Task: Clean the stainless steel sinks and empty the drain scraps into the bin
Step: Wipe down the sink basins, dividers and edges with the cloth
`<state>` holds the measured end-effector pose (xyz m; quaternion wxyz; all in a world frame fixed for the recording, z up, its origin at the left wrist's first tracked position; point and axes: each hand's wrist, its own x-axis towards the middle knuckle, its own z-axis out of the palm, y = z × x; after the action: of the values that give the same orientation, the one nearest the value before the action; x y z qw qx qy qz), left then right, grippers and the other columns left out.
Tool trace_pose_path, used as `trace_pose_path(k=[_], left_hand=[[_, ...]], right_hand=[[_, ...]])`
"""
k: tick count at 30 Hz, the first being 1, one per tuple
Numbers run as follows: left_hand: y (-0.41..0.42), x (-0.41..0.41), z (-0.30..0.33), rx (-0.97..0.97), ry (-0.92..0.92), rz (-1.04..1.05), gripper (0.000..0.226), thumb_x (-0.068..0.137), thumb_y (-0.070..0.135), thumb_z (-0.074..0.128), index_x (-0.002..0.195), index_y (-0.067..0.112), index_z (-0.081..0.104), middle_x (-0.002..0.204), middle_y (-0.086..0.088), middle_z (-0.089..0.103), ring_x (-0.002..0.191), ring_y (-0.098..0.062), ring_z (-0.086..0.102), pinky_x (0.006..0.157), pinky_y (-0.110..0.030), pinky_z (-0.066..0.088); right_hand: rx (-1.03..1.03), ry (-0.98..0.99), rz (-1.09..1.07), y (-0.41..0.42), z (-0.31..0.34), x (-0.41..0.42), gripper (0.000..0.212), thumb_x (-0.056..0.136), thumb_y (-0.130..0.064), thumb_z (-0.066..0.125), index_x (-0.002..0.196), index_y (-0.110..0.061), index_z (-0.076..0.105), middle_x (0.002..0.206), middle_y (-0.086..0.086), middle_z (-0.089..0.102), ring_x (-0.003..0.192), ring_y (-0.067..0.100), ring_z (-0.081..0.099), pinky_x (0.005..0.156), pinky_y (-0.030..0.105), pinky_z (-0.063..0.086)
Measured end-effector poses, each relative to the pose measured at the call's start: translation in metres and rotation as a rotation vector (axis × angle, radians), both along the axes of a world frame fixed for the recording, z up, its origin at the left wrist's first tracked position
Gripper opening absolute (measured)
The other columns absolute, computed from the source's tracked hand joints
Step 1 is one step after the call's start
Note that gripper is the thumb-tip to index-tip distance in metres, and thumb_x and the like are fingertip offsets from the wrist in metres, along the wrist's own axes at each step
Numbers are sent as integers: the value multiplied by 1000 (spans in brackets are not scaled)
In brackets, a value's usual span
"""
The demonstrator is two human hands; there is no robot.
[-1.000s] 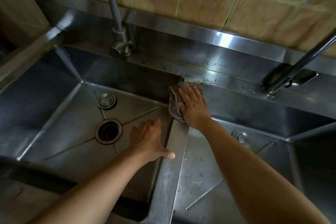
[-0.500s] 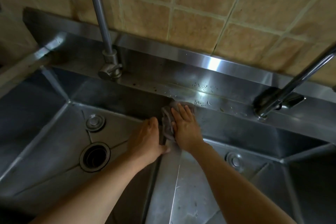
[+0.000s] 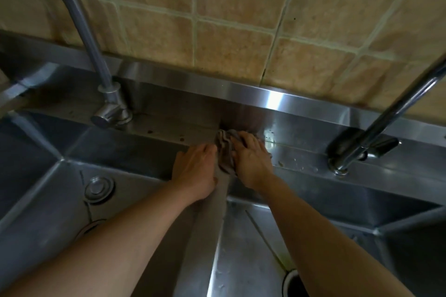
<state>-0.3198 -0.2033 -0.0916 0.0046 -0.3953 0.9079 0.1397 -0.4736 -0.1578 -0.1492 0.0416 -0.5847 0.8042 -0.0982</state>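
Hands meet at the far end of the divider (image 3: 205, 236) between the two basins, where it joins the back ledge (image 3: 301, 149) of the stainless steel sink unit; the right hand (image 3: 252, 161) lies palm down on a grey cloth (image 3: 225, 152), fingers fairly straight and pressing it against the ledge, with bunched folds of the cloth showing at its fingertips and along its inner side; the left hand (image 3: 195, 172) rests just beside the cloth on the left flank of the divider, fingers extended and together, holding nothing, though whether it touches the cloth itself I cannot tell; both forearms reach in from the near edge, one over each basin; in the left basin (image 3: 48, 200) a round metal plug fitting (image 3: 99, 189) sits on the floor near the back wall, and part of a drain rim shows under the left forearm; in the right basin (image 3: 241, 260) a drain opening (image 3: 293, 283) shows at the near edge, partly hidden by the right forearm; on the ledge, a left tap (image 3: 111, 103) stands toward the left back corner and a right tap (image 3: 362, 142) toward the right; small dark specks and droplets dot the ledge between them; a tan tiled wall (image 3: 229, 19) rises behind the raised back rim.
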Motion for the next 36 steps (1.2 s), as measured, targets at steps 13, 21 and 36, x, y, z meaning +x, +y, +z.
trace_pose_path(k=[13,21,36], left_hand=[[2,-25,-13,23,-136,-35,52,85,20,56,135,25,44,144,5,36,133,-19,37,109,-42,29],[6,-31,-4,-12,-195,-43,44,87,19,57,130,24,47,136,2,44,129,-20,41,110,-42,29],[4,-58,-11,-48,-146,-207,46,85,20,63,128,23,50,130,1,47,122,-20,43,103,-39,35]], right_hand=[[134,174,-422,112,12,-87,62,87,-27,61,144,-17,38,140,17,36,127,38,32,103,48,32],[-183,80,-625,100,27,-87,26,90,-13,57,112,-1,63,123,17,47,115,34,38,80,46,51],[-188,11,-402,123,3,-57,54,56,14,67,105,-6,70,102,17,63,96,42,58,73,50,55]])
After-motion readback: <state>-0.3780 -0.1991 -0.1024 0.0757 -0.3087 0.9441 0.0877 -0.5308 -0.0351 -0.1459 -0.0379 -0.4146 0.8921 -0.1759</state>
